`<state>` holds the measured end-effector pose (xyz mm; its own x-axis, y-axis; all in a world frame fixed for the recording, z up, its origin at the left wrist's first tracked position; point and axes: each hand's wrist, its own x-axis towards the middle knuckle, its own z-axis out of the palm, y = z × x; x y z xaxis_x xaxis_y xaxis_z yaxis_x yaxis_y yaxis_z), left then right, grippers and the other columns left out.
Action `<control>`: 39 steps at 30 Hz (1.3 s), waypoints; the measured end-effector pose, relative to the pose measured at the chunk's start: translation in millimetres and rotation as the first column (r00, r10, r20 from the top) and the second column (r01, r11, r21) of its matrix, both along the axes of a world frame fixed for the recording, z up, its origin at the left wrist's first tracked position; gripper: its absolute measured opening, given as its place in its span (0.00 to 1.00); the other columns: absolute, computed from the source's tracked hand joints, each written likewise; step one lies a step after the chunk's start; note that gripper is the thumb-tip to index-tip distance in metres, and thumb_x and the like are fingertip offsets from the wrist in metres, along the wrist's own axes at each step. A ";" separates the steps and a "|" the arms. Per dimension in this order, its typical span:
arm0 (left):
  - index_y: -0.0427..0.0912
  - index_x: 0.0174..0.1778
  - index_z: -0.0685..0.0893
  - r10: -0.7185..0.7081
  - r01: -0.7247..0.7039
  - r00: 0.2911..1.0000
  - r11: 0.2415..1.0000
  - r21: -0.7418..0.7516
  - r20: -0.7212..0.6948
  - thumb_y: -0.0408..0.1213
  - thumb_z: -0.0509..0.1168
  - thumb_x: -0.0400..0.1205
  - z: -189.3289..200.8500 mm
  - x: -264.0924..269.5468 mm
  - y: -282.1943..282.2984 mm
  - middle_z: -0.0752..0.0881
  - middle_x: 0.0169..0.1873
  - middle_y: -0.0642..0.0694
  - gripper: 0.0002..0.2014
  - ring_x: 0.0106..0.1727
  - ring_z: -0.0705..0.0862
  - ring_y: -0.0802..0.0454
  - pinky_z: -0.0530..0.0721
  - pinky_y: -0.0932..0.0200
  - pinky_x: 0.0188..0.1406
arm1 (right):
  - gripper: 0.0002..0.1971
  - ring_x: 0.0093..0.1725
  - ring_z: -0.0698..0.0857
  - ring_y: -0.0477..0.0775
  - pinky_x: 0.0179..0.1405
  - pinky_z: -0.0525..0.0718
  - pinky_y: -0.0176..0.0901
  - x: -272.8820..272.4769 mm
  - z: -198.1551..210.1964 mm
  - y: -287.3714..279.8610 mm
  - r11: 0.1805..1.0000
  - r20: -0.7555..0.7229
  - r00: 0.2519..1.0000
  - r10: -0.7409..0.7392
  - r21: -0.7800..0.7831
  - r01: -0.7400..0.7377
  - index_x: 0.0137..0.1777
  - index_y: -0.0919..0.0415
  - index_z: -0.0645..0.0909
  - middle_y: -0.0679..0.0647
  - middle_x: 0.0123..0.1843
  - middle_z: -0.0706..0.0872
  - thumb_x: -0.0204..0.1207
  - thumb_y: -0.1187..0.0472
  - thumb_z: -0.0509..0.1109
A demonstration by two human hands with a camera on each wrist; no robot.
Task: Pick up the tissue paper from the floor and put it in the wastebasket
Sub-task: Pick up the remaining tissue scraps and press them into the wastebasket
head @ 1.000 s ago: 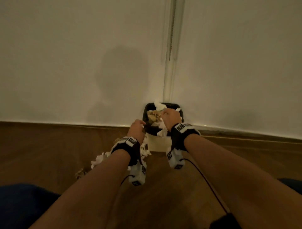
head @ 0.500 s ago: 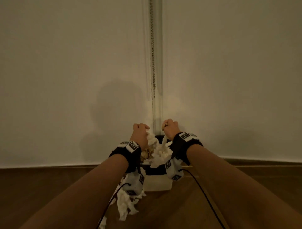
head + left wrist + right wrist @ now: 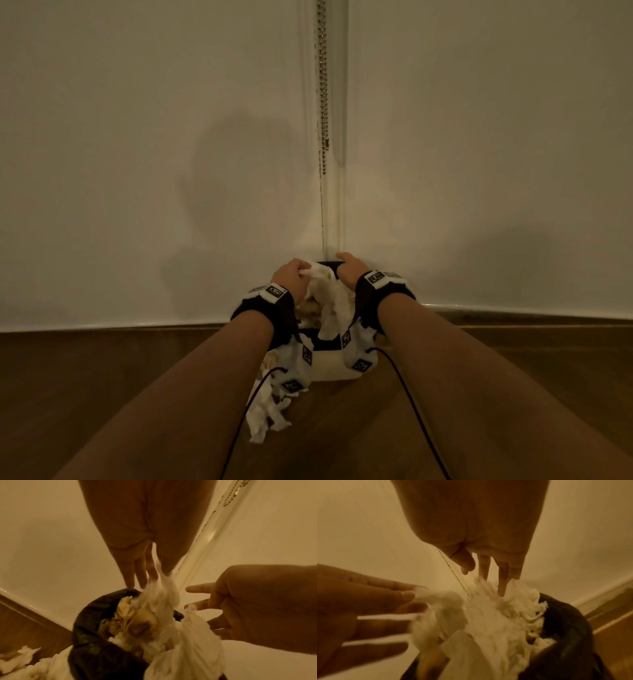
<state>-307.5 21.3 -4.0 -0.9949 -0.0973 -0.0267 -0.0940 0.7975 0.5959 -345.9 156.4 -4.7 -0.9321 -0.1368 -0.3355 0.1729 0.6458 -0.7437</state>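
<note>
A white wastebasket with a black liner stands in the wall corner, heaped with crumpled white and brown-stained tissue paper. Both hands hover over its mouth. My left hand pinches a drawn-up tip of the tissue between its thumb and straight fingers. My right hand is spread, and its straight fingers poke down into the wad. A long piece of tissue hangs over the basket's near rim. More tissue lies on the floor to the basket's left.
The basket sits against white walls, with a bead chain hanging in the corner above it. Wooden floor stretches on both sides. Cables run from the wrist cameras back along my arms.
Both hands rose from the basket's near rim with a wad of tissue and now hold it over the mouth. The head view has tilted up toward the wall.
</note>
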 end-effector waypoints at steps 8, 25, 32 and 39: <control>0.46 0.77 0.66 0.013 -0.020 0.998 0.995 0.103 0.062 0.41 0.53 0.86 -1.4 11.2 -20.8 0.80 0.66 0.38 0.21 0.64 0.79 0.39 0.76 0.54 0.61 | 0.26 0.69 0.75 0.66 0.69 0.76 0.53 4.9 6.2 15.7 0.979 -0.174 0.972 -0.158 0.100 0.177 0.79 0.50 0.63 0.61 0.75 0.72 0.80 0.60 0.56; 0.46 0.67 0.76 0.238 -0.228 0.966 0.968 0.109 -0.099 0.32 0.51 0.84 -20.0 86.2 -133.4 0.87 0.52 0.40 0.18 0.48 0.86 0.41 0.86 0.46 0.51 | 0.16 0.53 0.86 0.60 0.57 0.83 0.50 70.0 14.2 -118.3 0.985 -0.403 0.912 -0.070 -0.175 -0.002 0.55 0.59 0.83 0.59 0.55 0.87 0.82 0.60 0.53; 0.44 0.68 0.77 0.216 -0.212 0.976 0.965 -0.154 0.015 0.33 0.54 0.84 -54.7 136.2 -193.4 0.85 0.55 0.37 0.18 0.52 0.83 0.39 0.79 0.52 0.48 | 0.12 0.50 0.84 0.59 0.49 0.83 0.47 95.1 -33.7 -171.0 0.975 -0.269 0.943 0.197 -0.042 -0.216 0.58 0.57 0.80 0.59 0.56 0.86 0.82 0.60 0.57; 0.49 0.68 0.76 0.166 -0.013 0.893 0.939 -0.344 0.419 0.36 0.59 0.82 -127.3 178.5 -233.7 0.74 0.66 0.43 0.18 0.64 0.76 0.45 0.77 0.54 0.60 | 0.21 0.68 0.78 0.58 0.64 0.77 0.45 114.5 -94.8 -212.1 0.731 -0.012 0.785 0.620 0.371 -0.572 0.71 0.54 0.73 0.56 0.72 0.77 0.78 0.59 0.65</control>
